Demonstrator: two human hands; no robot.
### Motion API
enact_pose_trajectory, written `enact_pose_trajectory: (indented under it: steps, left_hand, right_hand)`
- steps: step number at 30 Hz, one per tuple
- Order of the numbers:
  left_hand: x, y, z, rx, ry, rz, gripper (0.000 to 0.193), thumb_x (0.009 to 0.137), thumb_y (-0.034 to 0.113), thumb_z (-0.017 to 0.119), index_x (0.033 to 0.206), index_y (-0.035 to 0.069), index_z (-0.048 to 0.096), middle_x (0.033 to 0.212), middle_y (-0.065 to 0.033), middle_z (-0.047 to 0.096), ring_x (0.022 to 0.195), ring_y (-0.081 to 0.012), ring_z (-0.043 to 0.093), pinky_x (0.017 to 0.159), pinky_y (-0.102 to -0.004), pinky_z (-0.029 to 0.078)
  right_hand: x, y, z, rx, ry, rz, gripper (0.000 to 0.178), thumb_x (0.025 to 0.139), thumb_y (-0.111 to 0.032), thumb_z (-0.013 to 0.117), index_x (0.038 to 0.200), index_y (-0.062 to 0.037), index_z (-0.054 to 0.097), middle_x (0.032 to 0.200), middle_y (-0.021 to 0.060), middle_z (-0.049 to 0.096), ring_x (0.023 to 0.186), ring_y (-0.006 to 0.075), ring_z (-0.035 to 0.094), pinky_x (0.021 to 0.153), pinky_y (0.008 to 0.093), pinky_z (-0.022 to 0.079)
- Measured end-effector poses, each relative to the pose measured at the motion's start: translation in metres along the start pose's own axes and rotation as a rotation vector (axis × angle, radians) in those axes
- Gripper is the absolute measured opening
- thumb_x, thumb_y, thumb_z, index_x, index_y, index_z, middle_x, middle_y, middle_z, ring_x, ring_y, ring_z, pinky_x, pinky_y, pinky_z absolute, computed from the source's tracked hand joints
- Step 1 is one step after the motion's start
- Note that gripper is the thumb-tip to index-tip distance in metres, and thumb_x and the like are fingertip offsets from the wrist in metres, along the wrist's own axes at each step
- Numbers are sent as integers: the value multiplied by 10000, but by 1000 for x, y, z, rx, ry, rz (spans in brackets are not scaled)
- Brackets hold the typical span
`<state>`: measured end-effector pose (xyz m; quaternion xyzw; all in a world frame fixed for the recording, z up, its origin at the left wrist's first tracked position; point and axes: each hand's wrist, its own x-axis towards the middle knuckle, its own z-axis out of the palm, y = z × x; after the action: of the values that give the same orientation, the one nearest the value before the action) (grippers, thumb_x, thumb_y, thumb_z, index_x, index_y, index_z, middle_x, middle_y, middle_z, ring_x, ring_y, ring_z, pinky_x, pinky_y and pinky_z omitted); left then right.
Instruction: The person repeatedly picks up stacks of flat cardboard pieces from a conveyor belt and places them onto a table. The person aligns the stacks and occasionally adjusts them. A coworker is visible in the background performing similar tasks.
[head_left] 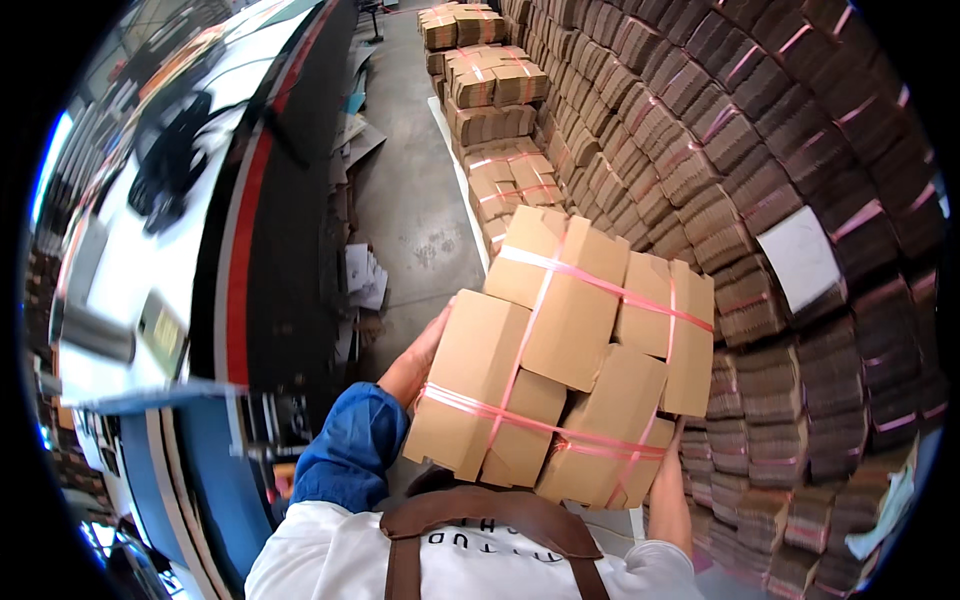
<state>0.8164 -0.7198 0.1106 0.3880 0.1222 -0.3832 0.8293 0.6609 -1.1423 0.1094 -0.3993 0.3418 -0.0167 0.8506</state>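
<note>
I hold a large bundle of flat tan cardboard pieces (pixel 565 320) in front of my chest, tilted toward the right. Pink plastic straps (pixel 470 403) cross over it in both directions and bind several stacks together. My left hand (pixel 428 352) grips the bundle's left side, its fingertips hidden behind the cardboard. On the lower right edge my right hand (pixel 673 465) supports it, with most of the fingers out of sight beneath. A brown apron (pixel 490 515) over my white shirt sits just below the load.
Ahead, strapped cardboard bundles (pixel 495 75) are piled along the aisle floor (pixel 420 215). A high wall of stacked cardboard (pixel 690 150) rises on the right, with a white sheet (pixel 798 258) on it. Left stands a long white-topped table (pixel 125 265); cardboard scraps (pixel 365 277) lie beside its base.
</note>
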Motion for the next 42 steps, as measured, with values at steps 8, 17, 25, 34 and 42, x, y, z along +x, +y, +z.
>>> enact_pose_trajectory:
  steps: [8, 17, 25, 34, 42]
  left_hand:
    - [204, 151, -42, 270, 80, -72, 670, 922, 606, 388, 1262, 45, 524, 1161, -110, 603, 1071, -195, 567, 879, -340, 486]
    - [386, 303, -120, 316, 139, -258, 689, 916, 613, 392, 1274, 36, 514, 1173, -117, 598, 1084, -205, 561, 892, -343, 477]
    - [636, 459, -229, 453, 67, -508, 707, 911, 619, 396, 1285, 29, 504, 1183, -124, 593, 1095, -213, 557, 904, -345, 469]
    - [905, 607, -308, 818, 11, -548, 728, 905, 626, 401, 1298, 20, 494, 1194, -131, 588, 1107, -223, 551, 918, -348, 460]
    - [913, 567, -348, 2282, 229, -36, 708, 826, 466, 582, 1367, 58, 376, 1410, -164, 372, 1183, -375, 480, 974, -519, 383]
  right_hand:
    - [193, 43, 76, 157, 145, 121, 719, 878, -623, 398, 1374, -102, 409, 1327, 79, 475, 1075, 244, 545, 902, 381, 457]
    - [341, 85, 200, 310, 269, 213, 722, 869, -629, 413, 1363, -102, 426, 1315, 81, 487, 1068, 248, 549, 897, 382, 461]
    - [553, 239, 293, 466, 643, 154, 711, 836, -644, 445, 1300, -108, 495, 1245, 91, 533, 1078, 276, 538, 905, 396, 456]
    - [768, 237, 441, 517, 547, -85, 783, 860, -691, 360, 1375, -101, 384, 1376, 117, 431, 1242, 300, 422, 1044, 476, 332]
    - [820, 251, 472, 287, 421, 191, 842, 872, -573, 526, 1479, -226, 58, 1533, 67, 143, 1407, 283, 165, 1077, 635, 114]
